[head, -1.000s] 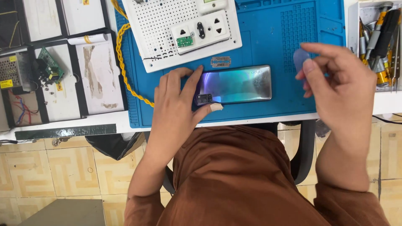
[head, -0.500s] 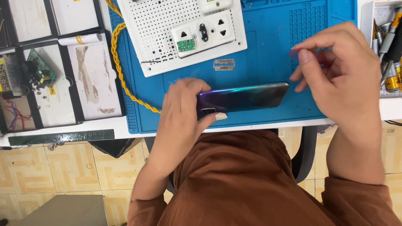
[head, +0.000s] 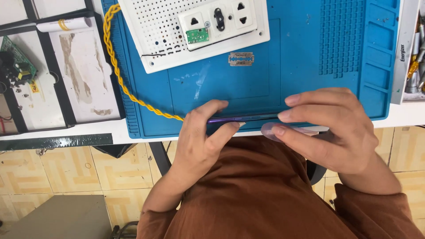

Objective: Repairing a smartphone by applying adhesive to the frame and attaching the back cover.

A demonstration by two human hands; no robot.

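My left hand (head: 201,137) grips a slim purple smartphone (head: 241,118), which stands on its long edge at the near side of the blue work mat (head: 310,57). Only the phone's thin edge shows between my hands. My right hand (head: 330,126) holds the phone's right end with its upper fingers and pinches a pale lilac plastic pick (head: 270,131) between thumb and forefinger, just below the phone's edge.
A white perforated board with power sockets (head: 195,26) lies at the mat's far side, a razor blade (head: 241,59) just below it. A yellow braided cable (head: 121,71) runs down the mat's left. Black-framed trays with circuit boards (head: 13,62) sit left; a tool tray (head: 414,53) sits right.
The phone has been tipped from lying flat up onto its edge. My right hand has come down from the right with the pick and now meets the phone's near edge.
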